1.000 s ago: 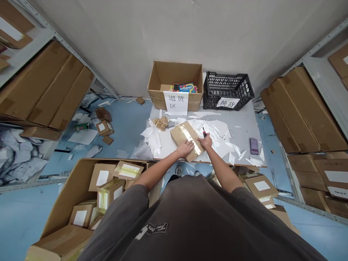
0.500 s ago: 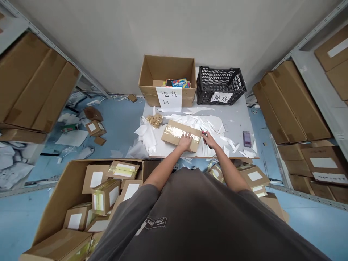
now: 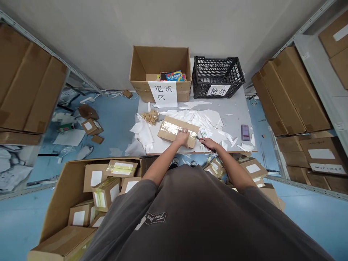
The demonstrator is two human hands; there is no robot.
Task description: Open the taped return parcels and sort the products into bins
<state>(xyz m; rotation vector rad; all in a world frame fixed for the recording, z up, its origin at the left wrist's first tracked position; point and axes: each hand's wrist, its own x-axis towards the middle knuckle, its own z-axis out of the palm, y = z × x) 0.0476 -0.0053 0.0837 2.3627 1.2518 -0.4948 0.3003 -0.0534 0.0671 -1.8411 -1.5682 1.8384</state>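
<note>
A taped brown cardboard box (image 3: 170,131) lies slightly turned on the table, shiny clear tape along its top. My left hand (image 3: 182,137) rests on the box's top near its front edge, fingers spread over the tape. In my right hand (image 3: 208,143) is a red and black utility knife (image 3: 201,139), gripped by its handle. Its tip points left, close to the right end of the box; whether it touches the cardboard I cannot tell. White paper scraps (image 3: 190,116) lie behind and right of the box, and crumpled brown paper (image 3: 150,116) sits at its left.
On the table (image 3: 235,112), a large open carton (image 3: 136,87) holding colourful boxes stands behind, beside a black crate (image 3: 198,88). A purple phone-like item (image 3: 245,132) lies at right. Before the table, a big carton (image 3: 56,197) holds several parcels. Loaded shelves flank both sides.
My right hand and the knife have moved down relative to the box, from near its upper right corner to lower along its right end. My left hand stays on top. The view has shifted slightly.
</note>
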